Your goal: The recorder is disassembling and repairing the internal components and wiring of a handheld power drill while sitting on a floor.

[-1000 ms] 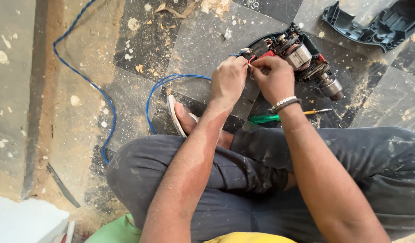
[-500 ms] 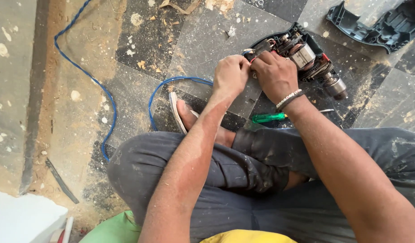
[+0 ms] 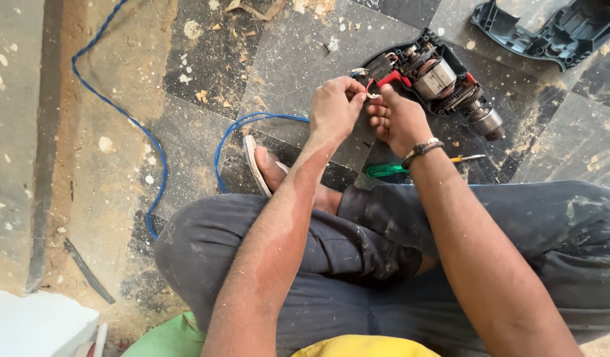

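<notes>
Drill (image 3: 432, 79) lies opened on floor (image 3: 285, 59), cover (image 3: 549, 30) off, apart. I see left hand (image 3: 333, 109) and right hand (image 3: 397, 122) pinching wires (image 3: 371, 92) at its rear. Screwdriver (image 3: 397, 168) idle nearby; reassembly not begun.

Dusty dark stone-tile floor (image 3: 292, 59) strewn with wood chips; sawdust-covered pale strip (image 3: 14, 132) at left; daylight.

— What is carrying everything here?

— A dusty, dark tiled floor (image 3: 285, 59), strewn with sawdust and wood chips.

— What is lying directly on it?

— An opened power drill (image 3: 437, 79) is resting near the top, its grey casing half (image 3: 549, 30) well apart at the corner. A blue cable (image 3: 120, 119) is looping across the left. A green-handled screwdriver (image 3: 391, 169) is lying below the drill.
</notes>
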